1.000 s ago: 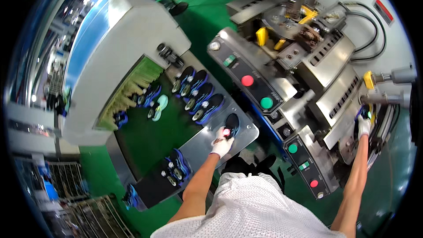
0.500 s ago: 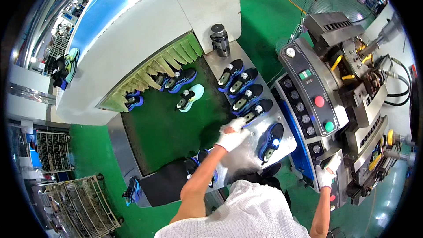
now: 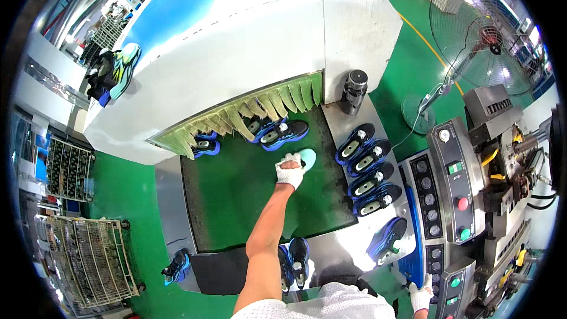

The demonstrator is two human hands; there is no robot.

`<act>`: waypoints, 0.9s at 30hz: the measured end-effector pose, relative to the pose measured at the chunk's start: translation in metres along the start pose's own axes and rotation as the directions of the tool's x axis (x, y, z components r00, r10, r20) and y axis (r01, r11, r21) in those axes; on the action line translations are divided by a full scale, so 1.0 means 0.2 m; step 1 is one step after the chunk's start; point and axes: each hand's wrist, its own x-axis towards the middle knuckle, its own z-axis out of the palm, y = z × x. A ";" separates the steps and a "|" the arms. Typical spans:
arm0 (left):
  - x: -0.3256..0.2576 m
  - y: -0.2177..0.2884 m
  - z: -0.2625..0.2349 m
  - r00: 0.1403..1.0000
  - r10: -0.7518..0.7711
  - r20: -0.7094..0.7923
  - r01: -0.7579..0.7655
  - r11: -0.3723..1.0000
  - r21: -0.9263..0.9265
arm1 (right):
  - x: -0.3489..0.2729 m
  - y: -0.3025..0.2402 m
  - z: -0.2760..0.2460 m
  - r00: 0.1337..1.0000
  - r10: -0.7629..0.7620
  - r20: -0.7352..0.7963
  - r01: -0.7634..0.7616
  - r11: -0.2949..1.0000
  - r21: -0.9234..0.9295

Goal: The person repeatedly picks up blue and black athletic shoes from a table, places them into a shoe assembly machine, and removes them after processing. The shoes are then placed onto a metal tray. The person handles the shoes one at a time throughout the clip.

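My left hand [image 3: 289, 171], in a white glove, reaches over the green conveyor belt [image 3: 236, 201] and closes around the heel part of a mint-green sports shoe [image 3: 306, 158]; its toe sticks out to the right. Low on the right, my gloved right hand [image 3: 420, 295] has its fingers apart and holds nothing, beside the machine's control panel. Black-and-blue shoes [image 3: 284, 135] lie on the belt by the machine's opening. Several more dark shoes [image 3: 370, 182] stand in a row on the steel ledge to the right, with another shoe [image 3: 387, 240] nearer me.
A white machine housing [image 3: 254, 53] with a green strip curtain [image 3: 277, 103] spans the far side. A dark flask [image 3: 354, 91] stands on the ledge. Shoes [image 3: 298, 260] rest on the near edge. The pressing machine [image 3: 455, 183] is at right, a fan [image 3: 493, 38] behind it.
My left hand has left the row of dark shoes and moved over the belt onto the mint shoe. My right hand has drawn back from the pressing machine. The view has shifted.
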 end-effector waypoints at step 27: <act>-0.94 1.85 -0.86 0.904 0.427 -0.016 -0.203 0.397 -0.895 | 0.18 -0.41 -0.64 0.927 -0.199 0.319 -0.375 -0.416 0.828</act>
